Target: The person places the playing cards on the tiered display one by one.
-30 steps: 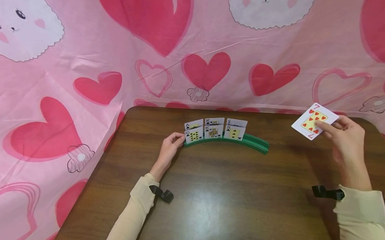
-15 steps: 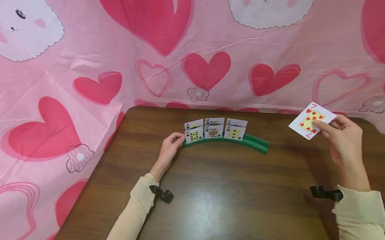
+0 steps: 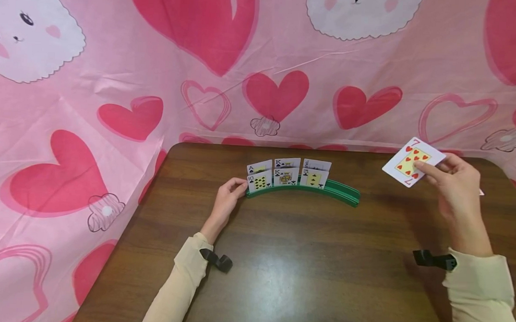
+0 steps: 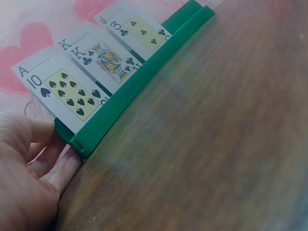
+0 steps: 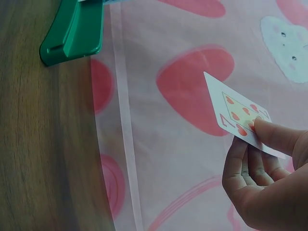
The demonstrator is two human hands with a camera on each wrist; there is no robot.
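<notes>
A curved green playing card holder [image 3: 343, 192] stands toward the back of the table. Its left end is between the thumb and fingers of my left hand [image 3: 227, 198], which grips it. In its front row stand a ten of spades [image 4: 72, 96], a king of clubs [image 4: 108, 62] and a three of clubs [image 4: 142, 32]. Behind them rise an ace [image 3: 259, 167], another king [image 3: 287, 163] and a card [image 3: 319, 164] whose face is mostly hidden. Away to the right, my right hand [image 3: 460, 194] pinches a seven of hearts [image 3: 407, 158] in the air, thumb on its face.
Brown wood-grain tabletop [image 3: 323, 260] spreads in front of the holder. A small white corner [image 3: 481, 192] shows behind my right hand, the remainder hidden. Pink heart-printed cloth [image 3: 323, 53] hangs behind and along the left side. Black straps [image 3: 216, 260] sit at both wrists.
My right hand has drifted slightly left with the seven of hearts, and a white corner now shows behind it. My left hand and the card holder have stayed in place.
</notes>
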